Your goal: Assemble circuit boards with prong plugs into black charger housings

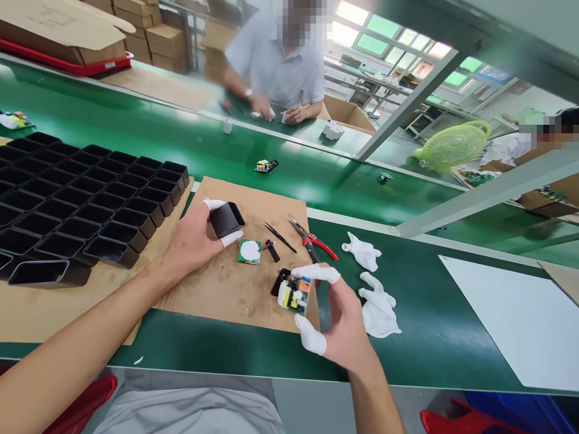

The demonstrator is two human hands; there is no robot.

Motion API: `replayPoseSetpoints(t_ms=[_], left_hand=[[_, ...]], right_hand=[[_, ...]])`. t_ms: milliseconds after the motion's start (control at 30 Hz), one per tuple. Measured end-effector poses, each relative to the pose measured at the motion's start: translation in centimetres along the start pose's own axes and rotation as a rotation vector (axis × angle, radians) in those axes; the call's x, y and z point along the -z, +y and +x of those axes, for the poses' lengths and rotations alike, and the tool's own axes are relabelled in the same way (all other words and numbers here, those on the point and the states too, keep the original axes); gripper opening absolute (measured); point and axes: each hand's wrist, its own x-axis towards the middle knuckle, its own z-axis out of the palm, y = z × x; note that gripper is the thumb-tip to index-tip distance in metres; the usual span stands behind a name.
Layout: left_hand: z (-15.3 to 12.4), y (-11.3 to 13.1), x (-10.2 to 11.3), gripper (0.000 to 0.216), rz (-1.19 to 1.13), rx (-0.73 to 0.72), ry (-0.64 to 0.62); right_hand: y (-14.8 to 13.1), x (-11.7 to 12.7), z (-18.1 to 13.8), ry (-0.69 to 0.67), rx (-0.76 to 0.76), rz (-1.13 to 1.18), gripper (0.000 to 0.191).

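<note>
My left hand [196, 232] grips a black plastic case [225, 220] between thumb and fingers, its open end facing right. White finger cots cover the fingertips of both hands. In my right hand [337, 319], a small circuit board [295, 294] with yellow, orange and white components is pinched between thumb and forefinger, a black part at its left side. Between the hands, a second circuit board [250, 251] with a white patch lies on the cardboard sheet [217, 295], beside a small black part [272, 251]. Tweezers [280, 237] and red-handled pliers [314, 240] lie just beyond my right hand.
Rows of open black cases [104, 211] stand at the left. White gloves [377, 304] and a white sheet [520, 325] lie at the right. Beyond runs a green conveyor [217, 163] carrying another board [266, 166]. A slanted metal post [407, 105] rises there; a co-worker [280, 72] sits opposite.
</note>
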Motion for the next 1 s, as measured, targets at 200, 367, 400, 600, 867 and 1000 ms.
replayPoseSetpoints(t_ms=[200,367,400,600,867,1000], left_hand=[[0.1,0.3,0.1,0.055,0.001,0.034,-0.026],[0.2,0.2,0.1,0.057,0.006,0.005,-0.049],[0.2,0.1,0.1,0.056,-0.002,-0.010,-0.051],[-0.6,1.5,0.8,0.051,-0.117,-0.133,-0.036],[-2.6,5.3,1.3,0.057,-0.516,-0.341,-0.170],[-2.8,5.4,1.2,0.061,-0.547,-0.403,-0.146]], right_hand=[[1.6,-2.8,-5.4,0.043,-0.142,-0.224,0.055],[1.8,-2.4,-7.4,0.045,-0.109,-0.495,0.066],[1.7,-2.4,-7.1,0.044,-0.110,-0.510,0.068],[0.5,-2.1,-3.0,-0.007,-0.118,-0.446,0.016],[0.1,1.3,4.7,0.136,0.093,0.582,0.046],[-0.2,0.4,7.5,0.085,0.137,0.713,0.061]])
